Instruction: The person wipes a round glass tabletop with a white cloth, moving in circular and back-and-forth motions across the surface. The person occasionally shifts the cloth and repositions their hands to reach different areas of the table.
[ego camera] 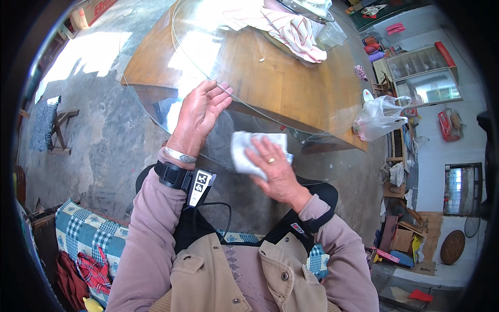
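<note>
My right hand (273,167) lies flat, fingers spread, over a folded white cloth (243,150), which it presses on the clear glass tabletop (218,146). A ring is on one of its fingers. To the left, my left hand (204,111) has its palm partly turned up and its fingers loosely bent, with nothing visible in them. Its fingertips are at the curved edge of a round glass pane (253,106); whether they touch it, I cannot tell. Beneath the glass is a wooden table (249,74).
A striped cloth (290,33) and a clear plastic container (333,34) are at the table's far side. A plastic bag (384,117) sits at the right corner. A folding stool (50,124) stands on the left floor. Behind me is a seat with a checked cover (89,234).
</note>
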Action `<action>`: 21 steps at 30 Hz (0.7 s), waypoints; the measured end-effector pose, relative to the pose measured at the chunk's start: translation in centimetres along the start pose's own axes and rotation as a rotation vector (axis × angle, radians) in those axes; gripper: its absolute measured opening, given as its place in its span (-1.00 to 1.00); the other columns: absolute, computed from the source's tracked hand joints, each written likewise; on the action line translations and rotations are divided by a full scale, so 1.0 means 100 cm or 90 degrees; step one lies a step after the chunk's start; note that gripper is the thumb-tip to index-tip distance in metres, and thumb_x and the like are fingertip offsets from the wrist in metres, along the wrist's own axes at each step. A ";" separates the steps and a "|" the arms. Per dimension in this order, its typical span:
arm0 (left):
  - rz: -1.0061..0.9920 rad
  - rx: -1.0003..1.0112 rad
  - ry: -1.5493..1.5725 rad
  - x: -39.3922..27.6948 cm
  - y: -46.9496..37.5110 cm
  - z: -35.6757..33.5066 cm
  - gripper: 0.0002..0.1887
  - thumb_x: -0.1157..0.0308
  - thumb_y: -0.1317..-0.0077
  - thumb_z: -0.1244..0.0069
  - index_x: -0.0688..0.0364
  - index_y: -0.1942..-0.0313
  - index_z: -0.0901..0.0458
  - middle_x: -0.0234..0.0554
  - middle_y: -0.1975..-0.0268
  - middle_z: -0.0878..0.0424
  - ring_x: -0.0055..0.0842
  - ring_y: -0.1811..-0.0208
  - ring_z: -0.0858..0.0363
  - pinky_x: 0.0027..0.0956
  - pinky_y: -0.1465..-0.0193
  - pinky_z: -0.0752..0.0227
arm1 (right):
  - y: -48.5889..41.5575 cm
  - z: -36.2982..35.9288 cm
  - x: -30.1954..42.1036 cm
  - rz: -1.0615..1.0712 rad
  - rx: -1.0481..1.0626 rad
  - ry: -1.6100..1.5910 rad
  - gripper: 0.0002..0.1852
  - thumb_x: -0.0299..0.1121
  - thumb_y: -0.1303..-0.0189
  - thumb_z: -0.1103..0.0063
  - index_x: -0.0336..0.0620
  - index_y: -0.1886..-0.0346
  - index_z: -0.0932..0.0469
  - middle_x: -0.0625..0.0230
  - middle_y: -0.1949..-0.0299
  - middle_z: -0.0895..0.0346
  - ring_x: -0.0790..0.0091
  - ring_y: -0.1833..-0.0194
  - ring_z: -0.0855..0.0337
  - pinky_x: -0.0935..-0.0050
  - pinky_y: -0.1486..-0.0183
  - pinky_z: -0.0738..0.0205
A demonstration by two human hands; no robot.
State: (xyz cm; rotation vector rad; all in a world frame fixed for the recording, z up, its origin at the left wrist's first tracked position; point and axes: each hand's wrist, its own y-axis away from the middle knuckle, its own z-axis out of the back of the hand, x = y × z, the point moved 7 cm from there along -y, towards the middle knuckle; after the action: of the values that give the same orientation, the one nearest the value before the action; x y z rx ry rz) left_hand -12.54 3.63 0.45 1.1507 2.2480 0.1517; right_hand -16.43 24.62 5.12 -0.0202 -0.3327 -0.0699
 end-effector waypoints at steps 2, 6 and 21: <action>0.005 0.003 0.004 -0.001 -0.001 0.000 -0.60 0.35 -0.45 0.24 0.56 -0.11 -0.29 0.31 -0.11 -0.45 -0.07 -0.12 -0.52 -0.13 -0.18 -0.48 | -0.008 -0.009 0.027 0.093 0.065 -0.061 -0.26 -0.44 0.04 -0.30 0.00 -0.32 -0.32 0.17 -0.43 -0.10 0.00 -0.45 -0.02 -0.01 -0.43 0.09; 0.011 0.011 0.004 -0.002 -0.001 0.001 -0.58 0.36 -0.44 0.22 0.56 -0.12 -0.26 0.34 -0.13 -0.41 -0.03 -0.13 -0.51 -0.12 -0.19 -0.48 | 0.005 -0.024 0.062 0.092 0.278 -0.368 -0.48 -0.29 -0.20 -0.16 -0.11 -0.25 -0.35 0.13 -0.20 -0.42 0.03 -0.24 -0.36 0.11 -0.27 -0.22; 0.002 -0.003 0.019 -0.007 0.003 0.005 -0.66 0.39 -0.41 0.19 0.50 -0.05 -0.28 0.33 -0.10 -0.41 -0.03 -0.10 -0.52 -0.12 -0.11 -0.52 | 0.024 0.039 -0.011 -0.368 0.132 -0.713 -0.52 -0.01 -0.43 0.13 -0.30 0.00 -0.51 0.44 0.25 -0.54 0.62 0.26 -0.48 0.56 0.22 -0.43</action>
State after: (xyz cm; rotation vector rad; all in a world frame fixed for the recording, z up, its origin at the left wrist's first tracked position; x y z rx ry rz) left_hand -11.80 3.20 0.45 1.1560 2.2717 0.1762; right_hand -18.57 27.25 8.38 0.2539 -1.4594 -0.6080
